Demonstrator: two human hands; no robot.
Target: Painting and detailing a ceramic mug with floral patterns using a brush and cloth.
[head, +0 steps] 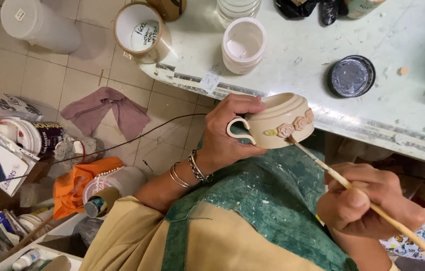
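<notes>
Centre frame, left hand (225, 138) grip clasps a cream ceramic cup (281, 120) with pink rosettes; right hand (368, 200) grip pinches a thin wooden brush (373, 208) touching its rosettes.

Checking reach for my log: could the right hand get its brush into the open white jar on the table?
Probably yes: the right hand holds the brush freely, and the open white jar stands uncovered beyond the cup.

Even, soft indoor light; no harsh glare. Table (292, 55) brightest, toward 1 o'clock. Dimmer clutter at 8 o'clock. Slight softness on right hand (368, 200), 4 o'clock.
</notes>
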